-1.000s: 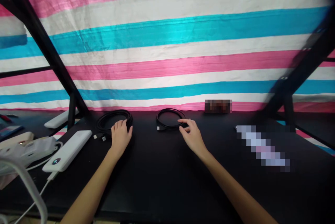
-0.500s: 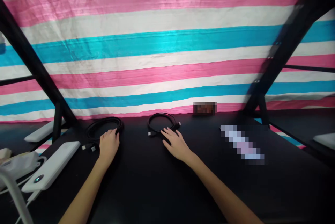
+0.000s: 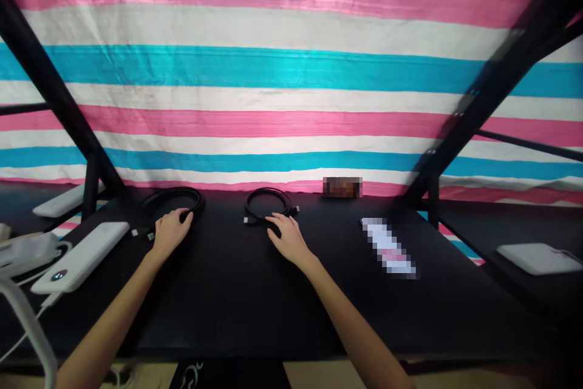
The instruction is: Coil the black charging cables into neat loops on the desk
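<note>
On the black tabletop (image 3: 237,298), two open hands rest on coiled black cables.
The left hand (image 3: 170,230) lies flat with its fingers loosely spread, gripping nothing, its fingertips touching the near rim of the larger cable coil (image 3: 155,199) at its 12 o'clock. The right hand (image 3: 286,238) lies equally flat, its fingertips on the smaller cable coil (image 3: 259,196) at its 11 o'clock. A white power bank (image 3: 84,253) lies at 9 o'clock of the left hand.

Showing no readable text or number on the left cable coil (image 3: 173,191), the right cable coil (image 3: 268,190) or the white power bank (image 3: 82,255). Perhaps bearing a white logo, too small for reading: the dark panel (image 3: 195,375) below.
</note>
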### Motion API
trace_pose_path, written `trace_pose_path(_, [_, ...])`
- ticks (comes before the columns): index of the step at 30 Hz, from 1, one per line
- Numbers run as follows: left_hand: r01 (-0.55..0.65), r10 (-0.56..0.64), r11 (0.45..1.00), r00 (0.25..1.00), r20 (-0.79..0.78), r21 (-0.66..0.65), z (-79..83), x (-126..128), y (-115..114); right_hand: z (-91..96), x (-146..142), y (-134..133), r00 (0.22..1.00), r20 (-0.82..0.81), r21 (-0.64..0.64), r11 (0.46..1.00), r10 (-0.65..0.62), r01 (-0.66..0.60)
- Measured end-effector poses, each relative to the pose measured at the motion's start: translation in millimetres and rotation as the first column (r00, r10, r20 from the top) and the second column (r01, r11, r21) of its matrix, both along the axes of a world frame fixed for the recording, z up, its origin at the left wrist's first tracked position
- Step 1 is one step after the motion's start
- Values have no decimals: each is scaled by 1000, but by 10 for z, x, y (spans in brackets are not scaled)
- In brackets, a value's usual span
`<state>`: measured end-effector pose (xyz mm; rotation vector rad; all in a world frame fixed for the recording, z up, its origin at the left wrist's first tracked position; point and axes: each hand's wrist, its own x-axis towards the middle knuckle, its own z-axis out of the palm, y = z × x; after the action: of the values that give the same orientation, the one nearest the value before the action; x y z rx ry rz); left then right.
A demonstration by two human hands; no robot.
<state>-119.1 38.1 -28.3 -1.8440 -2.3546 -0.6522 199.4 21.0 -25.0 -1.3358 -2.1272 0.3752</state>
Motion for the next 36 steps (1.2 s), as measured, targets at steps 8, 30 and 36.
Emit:
trace_pose_path(8, [18, -18, 1000, 1000, -9, -3, 19, -84, -84, -18, 17, 38, 997, -74, 59, 998, -10, 15])
trace_pose_path(30, [-149, 61, 940, 959, 277, 306, 353, -418, 96, 64, -5, -1, 976, -196, 133, 989, 91, -65])
trace_pose_path(36, [-368, 34, 738, 857, 514, 565, 768, -426, -9, 110, -38, -57, 964, -241, 87, 992, 109, -91])
